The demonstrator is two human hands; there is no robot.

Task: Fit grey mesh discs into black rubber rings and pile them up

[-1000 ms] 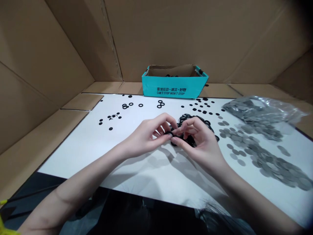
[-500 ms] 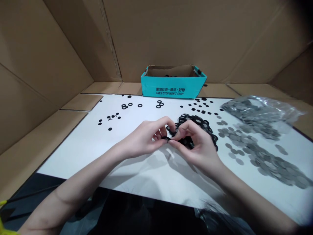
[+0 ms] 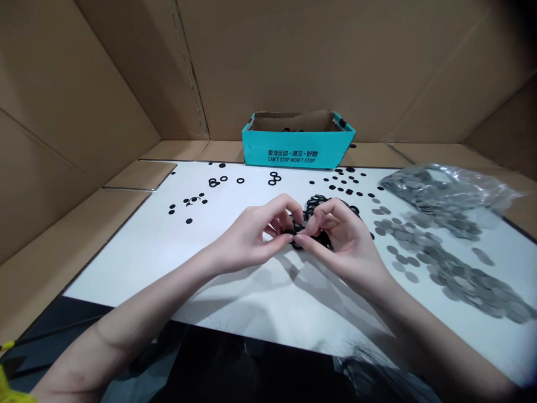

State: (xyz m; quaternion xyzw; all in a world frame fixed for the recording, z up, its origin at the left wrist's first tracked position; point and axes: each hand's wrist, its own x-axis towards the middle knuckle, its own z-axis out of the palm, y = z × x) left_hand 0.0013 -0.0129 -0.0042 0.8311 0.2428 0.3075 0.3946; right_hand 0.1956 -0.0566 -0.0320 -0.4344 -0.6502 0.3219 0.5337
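Observation:
A heap of linked black rubber rings (image 3: 318,206) lies on the white tabletop, partly hidden behind my hands. My left hand (image 3: 255,236) and my right hand (image 3: 342,240) meet in front of the heap. Their fingertips pinch black rubber rings (image 3: 297,229) between them, though the fingers hide most of the rings. Grey metal discs (image 3: 457,278) lie well to the right of my right hand.
A teal cardboard box (image 3: 268,151) stands at the far edge of the white tabletop (image 3: 176,252), with black pieces inside. Loose black rings (image 3: 213,182) and small black discs (image 3: 342,182) lie scattered. A clear plastic bag (image 3: 436,187) holds grey discs. Cardboard walls surround the table.
My hands have moved closer around the black rings, with the fingers shifted and covering more of the heap. The head view has shifted only slightly.

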